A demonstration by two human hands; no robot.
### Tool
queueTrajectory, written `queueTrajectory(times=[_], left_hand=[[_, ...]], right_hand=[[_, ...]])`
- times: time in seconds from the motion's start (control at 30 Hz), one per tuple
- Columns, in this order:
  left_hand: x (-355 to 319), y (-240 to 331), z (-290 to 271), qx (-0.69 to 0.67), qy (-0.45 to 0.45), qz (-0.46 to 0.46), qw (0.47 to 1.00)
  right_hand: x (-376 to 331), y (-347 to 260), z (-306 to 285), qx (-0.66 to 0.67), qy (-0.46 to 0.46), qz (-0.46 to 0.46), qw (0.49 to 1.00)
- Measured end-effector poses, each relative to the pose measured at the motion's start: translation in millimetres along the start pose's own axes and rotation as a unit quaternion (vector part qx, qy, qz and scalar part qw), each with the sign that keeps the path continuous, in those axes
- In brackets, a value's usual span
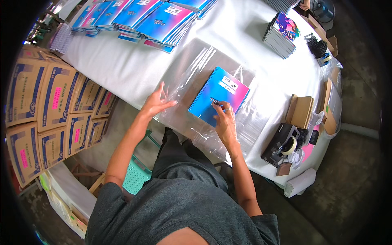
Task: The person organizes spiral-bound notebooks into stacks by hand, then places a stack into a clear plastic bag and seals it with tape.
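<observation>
A blue and pink spiral notebook (222, 87) with a white label lies tilted on a clear plastic sheet or bag (181, 96) in the middle of the white table. Over the notebook's lower part, my right hand (224, 120) has its fingers bent together; something small and dark shows at the fingertips, too small to name. My left hand (157, 103) is at the plastic's left edge, thumb and fingers apart. Whether it touches the plastic I cannot tell.
Stacks of similar notebooks (163, 22) line the table's far left. Another notebook pile (281, 34) stands far right. A black tape dispenser (281, 143) and a brown cardboard piece (300, 111) sit near the right edge. Stacked cartons (53, 94) and a green plastic crate (136, 175) are left, below the table.
</observation>
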State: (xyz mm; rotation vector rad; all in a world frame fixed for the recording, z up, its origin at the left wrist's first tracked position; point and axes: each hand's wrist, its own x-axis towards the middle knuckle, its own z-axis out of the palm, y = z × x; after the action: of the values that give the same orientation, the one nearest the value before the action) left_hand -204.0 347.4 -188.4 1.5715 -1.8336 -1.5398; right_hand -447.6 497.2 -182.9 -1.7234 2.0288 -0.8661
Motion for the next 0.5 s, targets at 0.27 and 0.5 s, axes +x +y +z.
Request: queueTrajectory(times=[0.27, 0.5], left_hand=[[-42, 0, 49, -0.122, -0.153, 0.136, 0.971], [-57, 59, 45, -0.144, -0.399, 0.090, 0.901]], right_hand=[[31, -14, 11, 0.164, -0.111, 0.187, 0.962], [34, -9, 26, 0.141, -0.062, 0.225, 0.962]])
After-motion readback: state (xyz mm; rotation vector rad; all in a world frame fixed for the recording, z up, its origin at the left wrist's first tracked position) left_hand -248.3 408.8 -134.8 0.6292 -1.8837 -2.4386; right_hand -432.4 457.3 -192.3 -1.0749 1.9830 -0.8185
